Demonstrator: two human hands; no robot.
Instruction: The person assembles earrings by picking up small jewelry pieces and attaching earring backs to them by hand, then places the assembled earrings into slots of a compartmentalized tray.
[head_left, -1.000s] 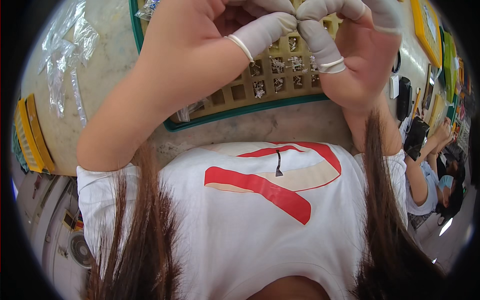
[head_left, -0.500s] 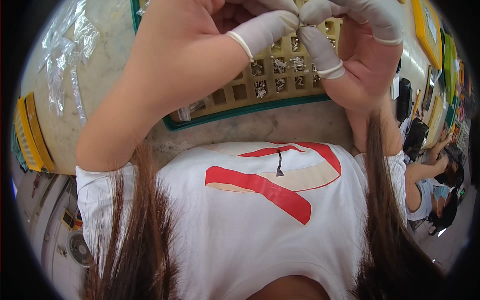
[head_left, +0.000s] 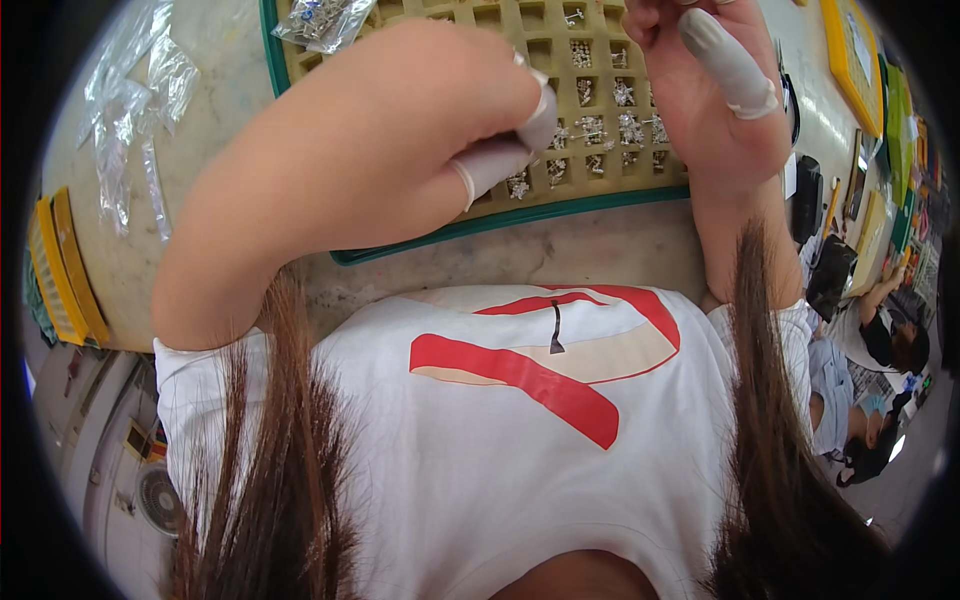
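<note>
A shallow tan tray (head_left: 470,204) with a green rim is divided into square compartments, several holding small silvery metal pieces (head_left: 592,130). My left hand (head_left: 450,130) reaches over the tray, palm down, with pale finger cots on its thumb and fingers. Its fingertips are pinched together at a compartment near the tray's front edge. Whatever lies between them is hidden. Over the tray's right part, my right hand (head_left: 715,110) is raised with the palm toward me. Its cot-covered thumb stands apart from the fingers, which the top edge partly cuts off; I see nothing held.
A clear bag of small pieces (head_left: 325,20) lies on the tray's far left corner. Crumpled clear plastic bags (head_left: 120,120) lie on the table (head_left: 220,90) at left. Yellow trays (head_left: 65,265) stand at the left edge, another (head_left: 855,65) at far right. A black case (head_left: 806,198) lies right; people sit beyond.
My hands have separated. The left has come down to a compartment near the front; the right has turned palm toward me, its thumb now apart. The tray is less covered.
</note>
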